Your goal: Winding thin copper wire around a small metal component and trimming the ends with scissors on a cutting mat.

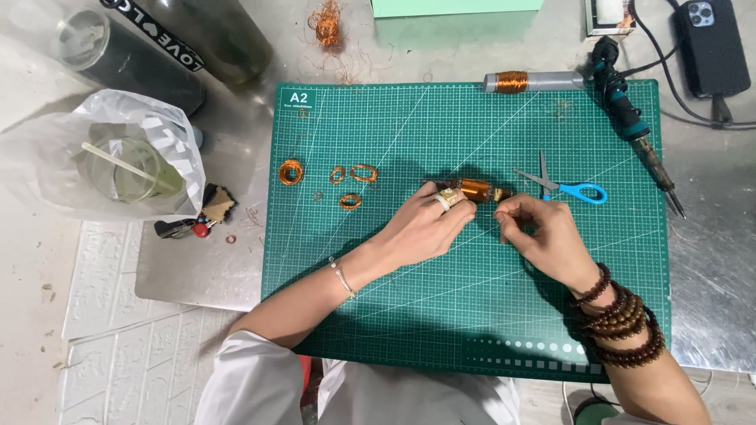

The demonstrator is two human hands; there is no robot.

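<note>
The left hand (425, 224) has its grip closed on a coil (476, 190), a copper-wound spool lying on its side near the middle of the green mat (472, 315); the thumb and fingers pinch its left end, and a pale ring shows on one finger. The right hand (543, 236) sits just right of the coil, fingertips pinched together at the spool's right end; whether they grasp a thin wire or the spool's tip cannot be told.

Just right of the coil, touching nothing but the mat, lie scissors (571, 189) with blue handles, blades pointing up and left. Further right of the coil, a soldering iron (634, 130) lies at a slant across the mat's right edge, tip down. Above the coil, at the mat's top edge, rests a grey tube (535, 81) wound with copper wire. Left of the coil, well apart, several small wire loops (346, 177) are scattered on the mat. Beyond the mat's top edge a tangle of wire (327, 27) lies on the counter (709, 236). Far left of the coil stands a cup (126, 173) in a clear bag, with dark bottles (157, 47) behind it. A phone (713, 47) lies at the top right of the counter.
</note>
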